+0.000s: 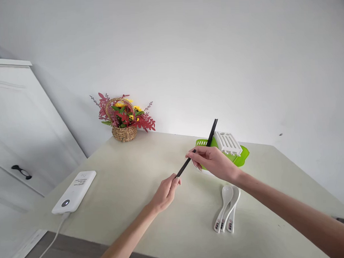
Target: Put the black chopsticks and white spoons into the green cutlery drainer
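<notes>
Between my two hands runs a dark set of chopsticks, slanting up to the right; whether it is one stick or more I cannot tell. My left hand is closed round the lower end. With its fingertips, my right hand pinches the upper end. Behind the right hand stands a green and white utensil holder, partly hidden by it. More black chopsticks stand upright, slightly tilted, in the holder, beside its white slotted rack. White spoons lie overlapping on the table below my right hand.
A wicker basket of red and yellow flowers stands by the wall. At the table's left edge lies a white power bank with a white cable. A white cabinet is beyond it. The pale table ends at the front.
</notes>
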A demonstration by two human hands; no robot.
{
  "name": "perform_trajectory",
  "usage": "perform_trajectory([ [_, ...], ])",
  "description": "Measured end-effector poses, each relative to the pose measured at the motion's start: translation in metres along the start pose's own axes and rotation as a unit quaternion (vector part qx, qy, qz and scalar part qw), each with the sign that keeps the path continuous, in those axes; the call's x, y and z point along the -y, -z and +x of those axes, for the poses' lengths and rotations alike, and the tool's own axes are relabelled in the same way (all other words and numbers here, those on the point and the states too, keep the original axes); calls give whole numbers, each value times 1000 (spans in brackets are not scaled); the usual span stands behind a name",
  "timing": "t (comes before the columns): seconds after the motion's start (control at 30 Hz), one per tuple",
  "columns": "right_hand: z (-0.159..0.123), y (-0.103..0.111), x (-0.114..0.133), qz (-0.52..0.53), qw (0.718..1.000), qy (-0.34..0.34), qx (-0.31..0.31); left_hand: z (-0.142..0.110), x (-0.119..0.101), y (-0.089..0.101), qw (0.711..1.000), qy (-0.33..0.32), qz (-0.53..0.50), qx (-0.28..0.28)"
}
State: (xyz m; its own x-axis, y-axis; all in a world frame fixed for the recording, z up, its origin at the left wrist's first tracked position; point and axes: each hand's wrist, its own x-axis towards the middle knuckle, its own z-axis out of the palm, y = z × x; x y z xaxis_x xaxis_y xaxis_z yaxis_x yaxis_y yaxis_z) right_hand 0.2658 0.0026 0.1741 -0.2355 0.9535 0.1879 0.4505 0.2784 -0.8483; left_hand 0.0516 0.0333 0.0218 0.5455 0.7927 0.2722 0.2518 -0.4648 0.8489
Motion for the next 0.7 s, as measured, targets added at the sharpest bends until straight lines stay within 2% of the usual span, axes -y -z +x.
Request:
perform_trajectory([
  [0.1,2,1,3,-56,998,43,-8,0,-1,0,1000,0,-5,18],
  [0.23,-1,6,11,-116,989,88,-21,2,-5,0,998,-31,1,51],
  [0.37,-2,5,16,-164,979,115,-21,3,-7,0,998,-27,7,52],
  [0.53,-1,-1,12,-175,977,120,-29,3,-3,-1,996,30,-76,37],
  [0.7,-3,-3,7,-134,982,129,-19,4,7,-3,991,43,-123,35],
])
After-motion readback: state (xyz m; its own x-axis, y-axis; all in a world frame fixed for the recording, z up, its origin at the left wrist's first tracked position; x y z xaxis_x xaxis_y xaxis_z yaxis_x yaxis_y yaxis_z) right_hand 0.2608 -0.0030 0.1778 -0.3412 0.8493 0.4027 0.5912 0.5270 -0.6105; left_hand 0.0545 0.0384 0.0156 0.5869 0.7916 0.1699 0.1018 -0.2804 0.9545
